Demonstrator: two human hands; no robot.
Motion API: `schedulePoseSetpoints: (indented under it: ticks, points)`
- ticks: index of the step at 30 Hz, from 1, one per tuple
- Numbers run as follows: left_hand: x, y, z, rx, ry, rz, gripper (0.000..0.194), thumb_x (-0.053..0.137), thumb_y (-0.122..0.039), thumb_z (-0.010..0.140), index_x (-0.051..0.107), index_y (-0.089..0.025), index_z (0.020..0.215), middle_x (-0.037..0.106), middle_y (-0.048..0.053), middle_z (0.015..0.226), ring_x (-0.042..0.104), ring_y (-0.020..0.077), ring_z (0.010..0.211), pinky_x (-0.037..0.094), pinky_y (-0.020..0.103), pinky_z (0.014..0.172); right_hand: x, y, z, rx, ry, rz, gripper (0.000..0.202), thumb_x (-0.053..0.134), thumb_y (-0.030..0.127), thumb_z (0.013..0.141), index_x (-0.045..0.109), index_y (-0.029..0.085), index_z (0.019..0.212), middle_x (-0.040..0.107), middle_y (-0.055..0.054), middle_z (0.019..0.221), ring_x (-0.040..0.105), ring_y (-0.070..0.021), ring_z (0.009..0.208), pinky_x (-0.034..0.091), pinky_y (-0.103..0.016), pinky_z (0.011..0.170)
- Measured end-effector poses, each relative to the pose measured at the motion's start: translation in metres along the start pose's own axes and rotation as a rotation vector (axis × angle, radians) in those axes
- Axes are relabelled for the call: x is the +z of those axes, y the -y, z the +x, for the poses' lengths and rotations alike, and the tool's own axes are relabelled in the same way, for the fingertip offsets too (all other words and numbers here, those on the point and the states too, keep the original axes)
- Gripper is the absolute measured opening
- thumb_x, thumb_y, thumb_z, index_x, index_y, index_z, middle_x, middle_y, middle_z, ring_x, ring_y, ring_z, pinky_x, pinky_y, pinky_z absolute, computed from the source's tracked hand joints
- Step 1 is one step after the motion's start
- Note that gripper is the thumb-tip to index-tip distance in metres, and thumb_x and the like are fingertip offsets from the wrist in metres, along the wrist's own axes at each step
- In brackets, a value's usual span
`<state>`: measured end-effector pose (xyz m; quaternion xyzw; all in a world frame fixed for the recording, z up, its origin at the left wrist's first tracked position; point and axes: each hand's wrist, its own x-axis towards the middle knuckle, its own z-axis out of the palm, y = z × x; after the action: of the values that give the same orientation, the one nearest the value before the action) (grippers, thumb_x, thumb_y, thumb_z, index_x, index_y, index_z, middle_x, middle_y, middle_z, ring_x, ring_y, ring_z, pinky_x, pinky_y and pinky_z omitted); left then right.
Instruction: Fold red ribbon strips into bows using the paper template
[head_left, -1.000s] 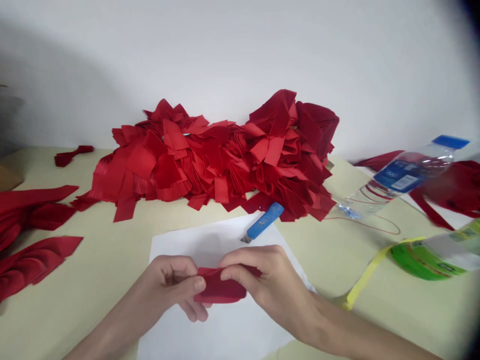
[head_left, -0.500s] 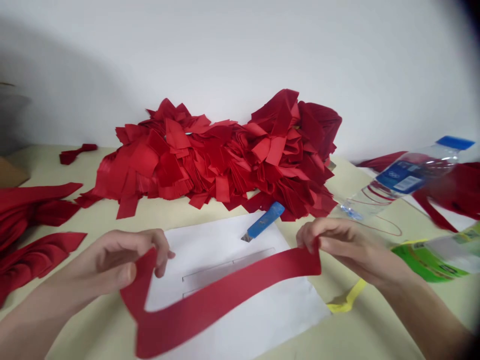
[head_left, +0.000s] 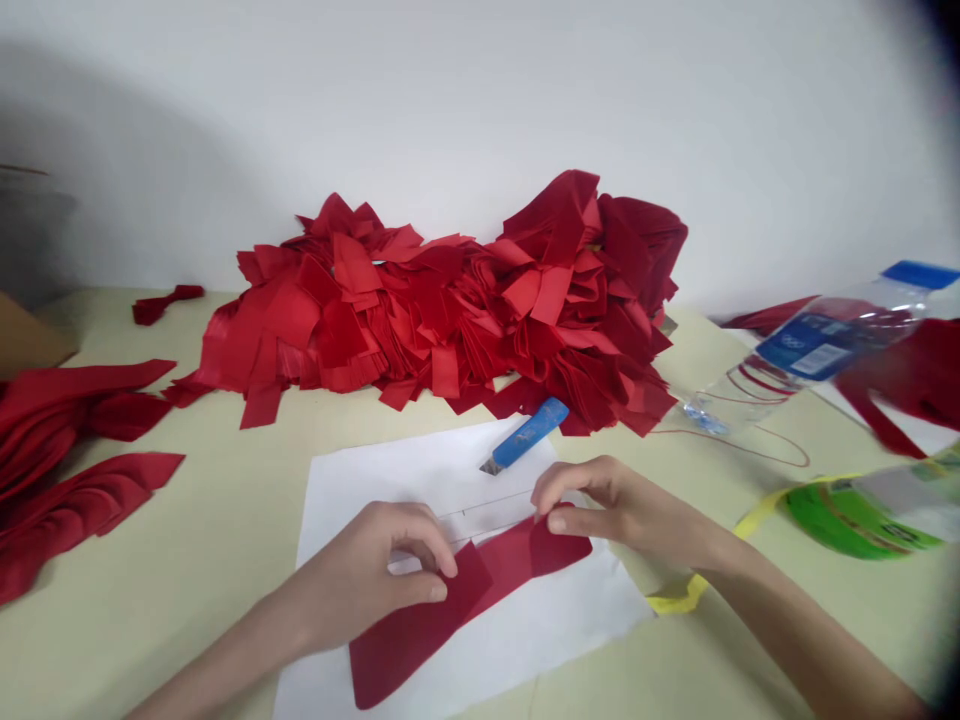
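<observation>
A red fabric strip (head_left: 412,635) lies over a white sheet of paper (head_left: 337,490), both of its ends folded inward. My left hand (head_left: 390,560) pinches the left folded end between thumb and fingers. On the other side, my right hand (head_left: 600,505) grips the shorter right fold near the paper's right edge. Thin drawn lines on the sheet show just behind the strip. A blue utility knife (head_left: 531,432) rests at the paper's far edge, its blade end pointing towards me.
Behind the paper rises a large heap of red strips (head_left: 420,310). More red strips (head_left: 82,510) lie at the left. To the right are a plastic bottle (head_left: 817,345) on its side, a green-labelled roll (head_left: 847,520) and yellow ribbon (head_left: 679,600).
Both hands have moved towards each other, folding the strip's ends inward. The strip, earlier stretched out in the air with its left end bent up, is now down at the paper.
</observation>
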<state>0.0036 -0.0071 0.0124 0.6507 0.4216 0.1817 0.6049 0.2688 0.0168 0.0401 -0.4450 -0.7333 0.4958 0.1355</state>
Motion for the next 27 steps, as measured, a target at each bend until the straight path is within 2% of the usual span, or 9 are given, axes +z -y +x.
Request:
schedulePoseSetpoints:
  ticks: [5,15,19,23,27]
  points:
    - [0.015,0.006,0.001,-0.014,-0.050,0.193,0.014,0.055,-0.010,0.071,0.065,-0.020,0.073,0.062,0.000,0.084,0.057,0.0145,0.076,0.045,0.026,0.071,0.013,0.007,0.009,-0.021,0.010,-0.040,0.012,0.057,0.029,0.083,0.067,0.021,0.083,0.064,0.000,0.086,0.056,-0.0136,0.079,0.043,-0.027,0.074]
    - [0.020,0.012,0.003,0.054,-0.123,0.395,0.024,0.048,-0.003,0.068,0.063,-0.021,0.073,0.062,-0.001,0.079,0.054,0.0134,0.070,0.041,0.025,0.064,0.046,0.011,0.020,-0.047,0.015,-0.154,0.008,0.060,0.018,0.079,0.066,0.022,0.082,0.062,0.000,0.086,0.056,-0.0126,0.078,0.044,-0.024,0.070]
    - [0.022,0.015,0.002,0.049,-0.144,0.381,0.024,0.045,-0.001,0.068,0.060,-0.020,0.070,0.061,-0.001,0.077,0.055,0.0128,0.068,0.041,0.024,0.062,0.047,0.014,0.021,-0.084,-0.016,-0.224,0.010,0.059,0.012,0.077,0.064,0.021,0.078,0.062,0.001,0.081,0.054,-0.0127,0.080,0.042,-0.024,0.072]
    - [0.021,0.015,0.002,0.034,-0.145,0.378,0.022,0.046,-0.003,0.068,0.060,-0.020,0.070,0.061,-0.001,0.075,0.055,0.0128,0.066,0.041,0.024,0.062,0.042,0.016,0.020,-0.045,-0.017,-0.199,0.009,0.059,0.016,0.079,0.066,0.022,0.078,0.061,0.002,0.082,0.055,-0.0121,0.079,0.043,-0.024,0.071]
    - [0.020,0.015,0.002,0.035,-0.146,0.392,0.023,0.045,-0.003,0.068,0.060,-0.020,0.070,0.061,-0.001,0.073,0.053,0.0124,0.063,0.040,0.024,0.059,0.050,0.013,0.023,-0.037,0.016,-0.153,0.011,0.060,0.016,0.078,0.068,0.023,0.080,0.062,0.001,0.085,0.055,-0.0127,0.081,0.043,-0.023,0.071]
